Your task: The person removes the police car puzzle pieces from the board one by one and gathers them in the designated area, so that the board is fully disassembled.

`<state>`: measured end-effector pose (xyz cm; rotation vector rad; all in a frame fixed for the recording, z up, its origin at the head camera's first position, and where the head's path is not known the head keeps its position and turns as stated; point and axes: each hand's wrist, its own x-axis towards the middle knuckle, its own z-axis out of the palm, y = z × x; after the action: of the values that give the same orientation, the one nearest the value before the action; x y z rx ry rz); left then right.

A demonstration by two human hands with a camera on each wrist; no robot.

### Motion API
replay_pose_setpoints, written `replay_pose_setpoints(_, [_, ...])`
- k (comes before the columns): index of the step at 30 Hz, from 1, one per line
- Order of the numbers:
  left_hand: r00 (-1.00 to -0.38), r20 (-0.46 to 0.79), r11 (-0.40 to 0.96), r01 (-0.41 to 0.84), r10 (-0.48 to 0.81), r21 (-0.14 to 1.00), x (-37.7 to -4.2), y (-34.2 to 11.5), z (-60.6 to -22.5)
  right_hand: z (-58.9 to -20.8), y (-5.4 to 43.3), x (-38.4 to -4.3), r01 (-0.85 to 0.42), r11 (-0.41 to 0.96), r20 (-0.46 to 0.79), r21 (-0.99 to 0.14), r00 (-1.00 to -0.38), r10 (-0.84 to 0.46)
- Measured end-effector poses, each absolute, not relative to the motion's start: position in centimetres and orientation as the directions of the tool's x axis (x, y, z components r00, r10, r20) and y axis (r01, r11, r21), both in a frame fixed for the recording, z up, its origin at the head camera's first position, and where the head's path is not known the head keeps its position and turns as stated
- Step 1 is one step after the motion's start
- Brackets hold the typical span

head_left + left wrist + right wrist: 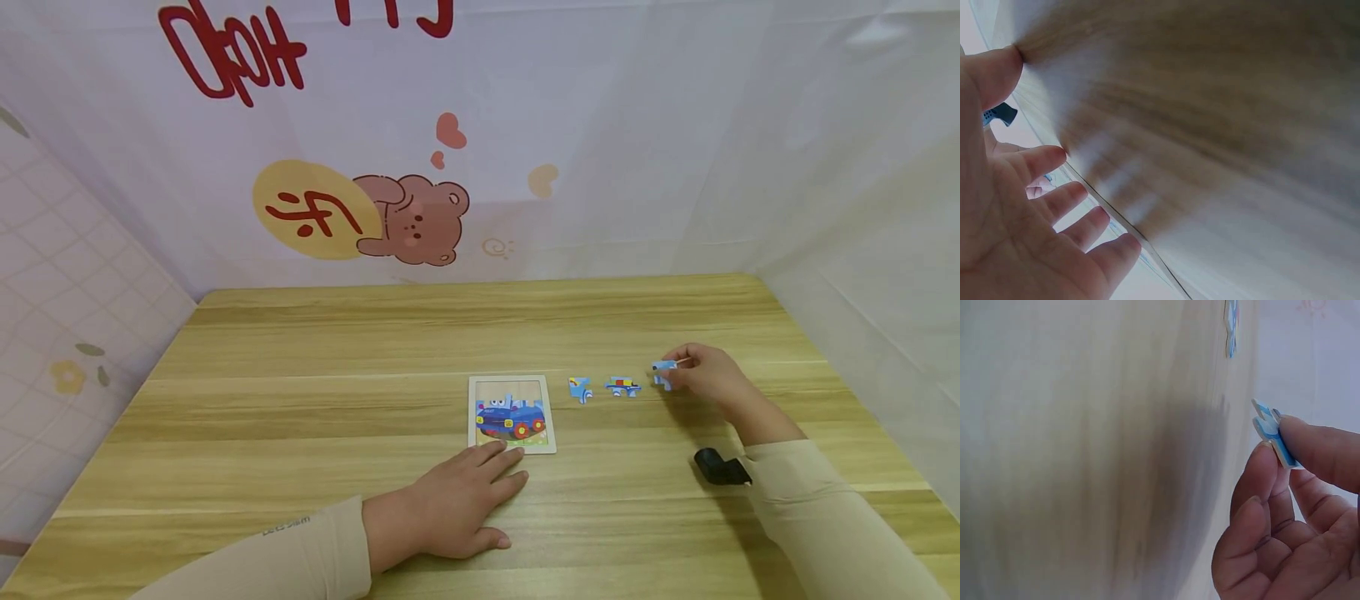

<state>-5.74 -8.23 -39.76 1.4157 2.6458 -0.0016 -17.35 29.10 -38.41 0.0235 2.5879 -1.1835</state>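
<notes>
A square puzzle board [552, 417] with a pale frame lies mid-table, partly filled with a blue cartoon car picture [510, 418]; bare backing shows along its top. My left hand [468, 498] rests palm down, fingers spread, its fingertips at the board's lower edge. In the left wrist view those fingertips touch along the thin frame edge. Over on the right, my right hand [711, 375] pinches a light blue puzzle piece [1275, 437] between thumb and fingers, raised off the table. Between board and right hand lie two loose puzzle pieces, one with a corner shape [579, 389] and one with red and yellow [622, 386].
A black wrist-camera housing [720, 467] sticks out by the right sleeve. The wood-grain table [300, 367] ends at a white printed curtain [600, 125] at the back, with more hanging cloth on both sides.
</notes>
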Motion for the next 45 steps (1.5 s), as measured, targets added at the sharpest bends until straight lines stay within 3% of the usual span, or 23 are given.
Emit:
replay_pose_setpoints(12, [-0.547, -0.141, 0.561, 0.821, 0.825, 0.102, -5.77, -8.3, -39.78, -38.9, 29.76, -17.35, 0.193, 0.666, -0.35, -0.72, -0.93, -0.109])
replay_pose_setpoints(45, [-0.555, -0.157, 0.572, 0.813, 0.817, 0.106, -5.78, -8.25, -39.74, -39.02, 29.5, -17.66, 0.087, 0.796, -0.305, -0.599, -0.944, -0.126])
